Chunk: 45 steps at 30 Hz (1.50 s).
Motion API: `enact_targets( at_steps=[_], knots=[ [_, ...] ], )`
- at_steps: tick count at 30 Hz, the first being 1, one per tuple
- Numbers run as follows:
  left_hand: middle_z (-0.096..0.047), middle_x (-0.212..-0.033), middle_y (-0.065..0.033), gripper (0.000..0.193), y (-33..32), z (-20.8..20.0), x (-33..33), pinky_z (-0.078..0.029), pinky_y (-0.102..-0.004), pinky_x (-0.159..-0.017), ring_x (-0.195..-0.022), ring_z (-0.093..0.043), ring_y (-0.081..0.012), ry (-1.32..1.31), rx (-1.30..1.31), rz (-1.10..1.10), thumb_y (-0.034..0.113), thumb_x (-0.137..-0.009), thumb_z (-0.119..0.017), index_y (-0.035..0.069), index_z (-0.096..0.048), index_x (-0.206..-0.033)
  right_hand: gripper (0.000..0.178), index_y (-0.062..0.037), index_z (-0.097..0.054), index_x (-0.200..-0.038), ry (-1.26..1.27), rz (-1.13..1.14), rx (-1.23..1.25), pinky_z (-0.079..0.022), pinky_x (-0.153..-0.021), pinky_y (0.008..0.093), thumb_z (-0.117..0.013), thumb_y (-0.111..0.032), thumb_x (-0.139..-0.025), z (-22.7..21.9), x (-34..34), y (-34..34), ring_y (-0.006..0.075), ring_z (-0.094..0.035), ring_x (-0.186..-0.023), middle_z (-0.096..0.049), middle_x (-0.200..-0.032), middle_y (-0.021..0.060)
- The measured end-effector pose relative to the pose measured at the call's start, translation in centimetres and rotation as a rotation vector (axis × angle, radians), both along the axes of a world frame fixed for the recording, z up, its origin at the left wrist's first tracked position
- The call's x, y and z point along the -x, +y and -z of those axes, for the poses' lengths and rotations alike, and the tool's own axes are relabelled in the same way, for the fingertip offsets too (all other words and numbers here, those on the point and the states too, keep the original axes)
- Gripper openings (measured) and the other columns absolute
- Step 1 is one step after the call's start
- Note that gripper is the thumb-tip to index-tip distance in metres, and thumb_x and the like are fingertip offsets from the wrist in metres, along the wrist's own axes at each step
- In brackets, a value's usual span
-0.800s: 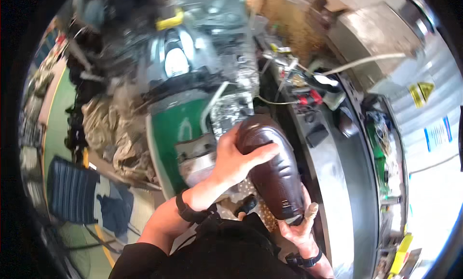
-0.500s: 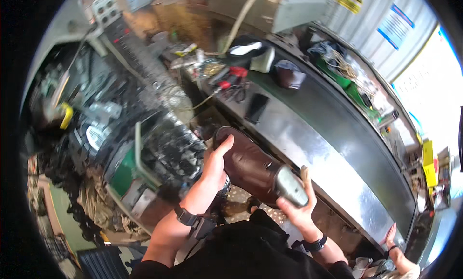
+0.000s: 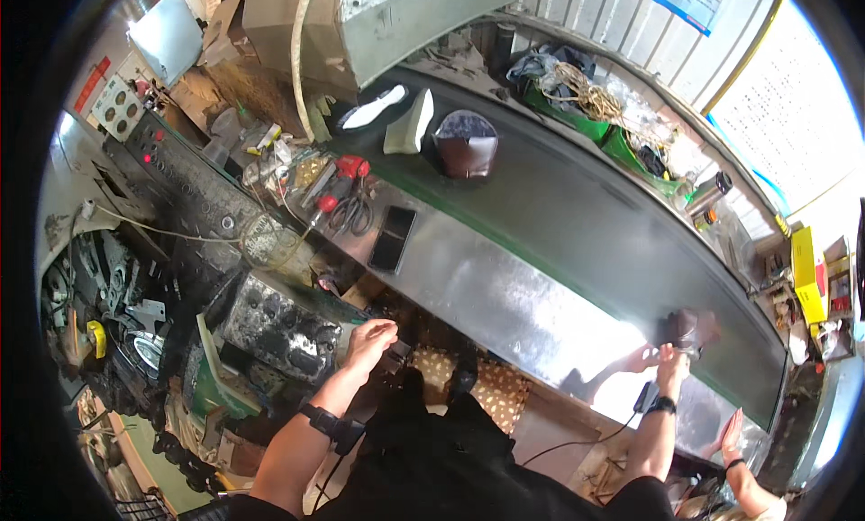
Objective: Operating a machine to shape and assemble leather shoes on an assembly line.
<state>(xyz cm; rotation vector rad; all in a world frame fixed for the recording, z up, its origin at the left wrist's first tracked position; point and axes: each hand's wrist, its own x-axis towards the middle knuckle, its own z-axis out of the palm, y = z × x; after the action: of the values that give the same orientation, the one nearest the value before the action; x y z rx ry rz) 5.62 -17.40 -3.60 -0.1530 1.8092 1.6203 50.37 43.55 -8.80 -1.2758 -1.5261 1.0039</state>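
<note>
A dark brown leather boot upper point(image 3: 692, 326), smeared by motion, is at the right end of the dark conveyor belt point(image 3: 577, 223). My right hand point(image 3: 671, 370) reaches over the metal ledge, its fingers closed at the near side of the upper; the exact contact is blurred. My left hand point(image 3: 368, 348) holds nothing, fingers loosely bent and thumb apart, in the air in front of the ledge. Farther left on the belt stand a second brown leather upper point(image 3: 467, 151), a pale cream wedge-shaped piece point(image 3: 410, 124) and a dark piece with a white sole-like face point(image 3: 373, 108).
Along the metal ledge point(image 3: 468, 282) lie a black phone point(image 3: 394, 240) and red-handled tools point(image 3: 351, 168). Another person's hand point(image 3: 732, 434) rests at its right end. Green bins point(image 3: 577, 115) with cords stand behind the belt. A blackened machine block point(image 3: 281, 327) is at my left.
The brown upper has gone from between both my hands to the belt's right end with my right hand. My left hand has let go of it. The view has shifted.
</note>
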Motion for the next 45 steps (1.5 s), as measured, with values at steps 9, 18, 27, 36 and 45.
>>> enact_targets(
  at_steps=[9, 18, 27, 36, 45],
  knots=[
    [-0.063, -0.114, -0.0121, 0.049, 15.2, -2.3, 15.2, -0.058, -0.0319, -0.081, -0.09, -0.066, -0.0183, 0.434, -0.151, 0.069, 0.001, -0.089, -0.071, 0.001, -0.053, -0.135, 0.056, -0.0011, -0.046, -0.143, 0.197, -0.632, 0.595, -0.061, -0.074, 0.0365, -0.067, -0.017, -0.094, -1.4, 21.1, -25.6, 0.0264, -0.072, -0.083, -0.07, -0.104, 0.0189],
    [-0.066, -0.126, -0.0188, 0.095, 27.8, -0.9, 32.3, -0.023, -0.055, -0.119, -0.127, -0.057, -0.0349, 1.309, 0.739, 0.405, 0.027, -0.073, -0.081, 0.01, -0.034, -0.153, 0.057, 0.0008, -0.045, -0.149, 0.12, -0.531, 0.683, -0.061, -0.067, 0.0337, -0.063, -0.01, -0.096, -11.1, 26.4, -27.2, 0.0224, -0.072, -0.075, -0.072, -0.099, 0.0199],
    [-0.075, -0.105, -0.0165, 0.051, 32.7, -5.0, 33.2, -0.054, -0.038, -0.091, -0.1, -0.071, -0.0275, 0.821, -0.069, 0.799, 0.042, -0.082, -0.08, 0.002, -0.073, -0.112, 0.077, -0.0253, -0.028, -0.157, 0.76, -0.399, 1.109, -0.042, -0.102, 0.0741, -0.072, -0.027, -0.095, -10.8, 30.5, -27.8, 0.0415, -0.049, -0.132, -0.049, -0.145, 0.018],
    [-0.021, -0.158, -0.0356, 0.124, 21.6, 4.1, 43.3, -0.026, -0.054, -0.118, -0.147, -0.026, -0.0465, 0.557, 1.014, 0.162, 0.037, -0.064, -0.088, 0.038, -0.011, -0.162, 0.075, -0.0175, -0.036, -0.155, 0.858, -0.135, 1.104, -0.035, -0.11, 0.0759, -0.075, -0.029, -0.091, -8.9, 21.2, -30.6, 0.0419, -0.037, -0.145, -0.037, -0.16, 0.0139],
    [-0.033, -0.148, -0.0266, 0.083, 18.7, -5.9, 30.3, -0.026, -0.0552, -0.111, -0.137, -0.031, -0.0434, 1.515, 0.747, 0.668, 0.018, -0.058, -0.083, 0.021, -0.061, -0.138, 0.066, -0.0098, -0.037, -0.154, 0.876, -0.217, 0.938, -0.034, -0.113, 0.0732, -0.066, -0.024, -0.097, -5.9, 16.4, -33.8, 0.0382, -0.031, -0.149, -0.032, -0.163, 0.0148]
  ],
)
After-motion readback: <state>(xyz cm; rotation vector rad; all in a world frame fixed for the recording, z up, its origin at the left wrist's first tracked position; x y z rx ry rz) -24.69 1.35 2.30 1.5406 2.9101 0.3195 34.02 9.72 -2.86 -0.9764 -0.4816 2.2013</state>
